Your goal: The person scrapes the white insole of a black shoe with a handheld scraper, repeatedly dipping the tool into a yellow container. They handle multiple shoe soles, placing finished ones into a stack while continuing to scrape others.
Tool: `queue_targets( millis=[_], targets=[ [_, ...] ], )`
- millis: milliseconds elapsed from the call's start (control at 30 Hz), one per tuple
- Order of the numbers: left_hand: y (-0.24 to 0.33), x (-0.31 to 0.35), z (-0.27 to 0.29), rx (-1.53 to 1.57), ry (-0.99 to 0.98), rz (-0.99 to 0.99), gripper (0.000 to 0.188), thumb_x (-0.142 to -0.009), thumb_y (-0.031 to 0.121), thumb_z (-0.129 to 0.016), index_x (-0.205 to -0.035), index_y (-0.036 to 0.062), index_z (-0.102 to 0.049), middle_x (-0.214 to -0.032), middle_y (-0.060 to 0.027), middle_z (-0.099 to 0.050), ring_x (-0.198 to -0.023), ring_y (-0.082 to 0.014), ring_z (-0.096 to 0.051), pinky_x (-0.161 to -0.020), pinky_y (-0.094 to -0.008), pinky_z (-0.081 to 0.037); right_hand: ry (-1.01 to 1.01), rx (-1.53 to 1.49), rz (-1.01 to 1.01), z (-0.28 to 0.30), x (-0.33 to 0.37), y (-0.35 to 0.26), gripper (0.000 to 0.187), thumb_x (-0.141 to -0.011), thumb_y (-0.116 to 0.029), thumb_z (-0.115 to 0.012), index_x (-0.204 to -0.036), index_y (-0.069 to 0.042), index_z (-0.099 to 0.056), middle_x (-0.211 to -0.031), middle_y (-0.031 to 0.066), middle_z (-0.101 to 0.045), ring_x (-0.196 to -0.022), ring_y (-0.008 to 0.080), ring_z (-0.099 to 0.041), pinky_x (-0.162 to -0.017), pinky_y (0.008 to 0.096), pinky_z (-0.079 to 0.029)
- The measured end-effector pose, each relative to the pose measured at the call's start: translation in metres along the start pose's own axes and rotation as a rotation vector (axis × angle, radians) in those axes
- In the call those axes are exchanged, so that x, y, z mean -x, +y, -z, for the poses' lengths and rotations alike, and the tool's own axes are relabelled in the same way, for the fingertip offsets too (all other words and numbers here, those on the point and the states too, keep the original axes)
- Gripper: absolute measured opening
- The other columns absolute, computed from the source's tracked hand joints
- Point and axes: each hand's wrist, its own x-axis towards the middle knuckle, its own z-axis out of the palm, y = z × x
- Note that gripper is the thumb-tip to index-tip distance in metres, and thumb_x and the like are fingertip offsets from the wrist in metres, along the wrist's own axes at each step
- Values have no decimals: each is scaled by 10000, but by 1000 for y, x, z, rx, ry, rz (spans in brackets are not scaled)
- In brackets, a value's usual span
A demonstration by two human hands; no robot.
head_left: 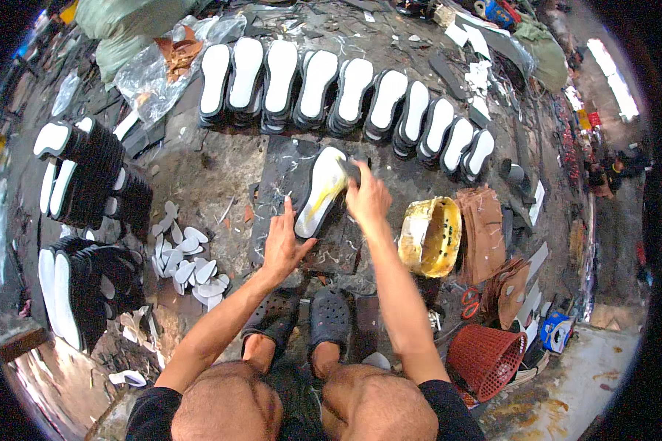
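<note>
A white sole [321,192] lies on a dark slab [287,184] on the floor, straight ahead of the person's knees, its near half smeared yellow. The left hand [283,242] rests flat on the slab, fingers spread and straight, its fingertips touching the sole's near end; it grips nothing. The right hand [368,200] is curled round a small dark tool [351,170], perhaps a brush, though its end is too blurred to tell, pressed to the sole's far right edge.

Just right of that hand stands a yellow-stained tub [430,237], and beyond it a stack of brown sheets [484,229]. A red basket [485,359] sits lower right. A row of white soles [346,99] runs across the floor beyond the slab. Stacks of black-edged soles [88,176] stand at the left, with a scatter of small white pieces [187,257] between them and the slab. The person's feet in dark clogs [329,316] rest just below the slab.
</note>
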Motion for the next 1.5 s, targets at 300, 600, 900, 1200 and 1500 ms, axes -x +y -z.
queue_targets(
  millis=[300, 600, 900, 1200, 1500],
  targets=[
    [-18, 37, 2, 353, 207, 29, 839, -772, 66, -798, -1488, 9, -363, -1256, -195, -574, -1168, -333, -565, -979, -411, -489, -270, -60, 455, -14, 37, -18, 274, -822, -63, -645, -1021, -224, -744, -995, 69, -743, -885, 308, -713, -733, 437, -570],
    [-52, 19, 36, 456, 524, 346, 485, -936, -11, -585, -1410, 27, -492, -1220, -147, -649, -1134, -210, -630, -956, -354, -513, -278, -197, 529, 13, 124, -24, 342, -805, -77, -619, -1087, -244, -718, -1055, 27, -730, -858, 267, -701, -708, 425, -570],
    [20, -23, 0, -205, -53, -67, 1189, -675, 231, -851, -1544, -54, -92, -1121, -223, -636, -1111, -421, -527, -970, -478, -468, 253, -709, 125, 164, 77, -18, 260, -900, -88, -713, -1130, 22, -663, -1009, 84, -719, -892, 144, -659, -835, 295, -528],
    [26, -184, 29, 84, 167, 44, 1267, -633, 209, -856, -1572, 2, -30, -1241, -292, -602, -1159, -436, -528, -1036, -474, -420, 435, -801, -113, 161, 74, 25, 295, -881, -65, -732, -1143, 29, -634, -1071, 92, -692, -963, 163, -646, -899, 314, -505],
    [9, -233, 4, -150, 342, -121, 791, -759, 99, -767, -1448, -13, -397, -1331, -253, -549, -1196, -425, -513, -1040, -458, -427, 379, -679, -8, 145, 57, 15, 286, -885, -88, -737, -1140, 8, -647, -988, 73, -705, -884, 140, -644, -832, 284, -512]
  ],
)
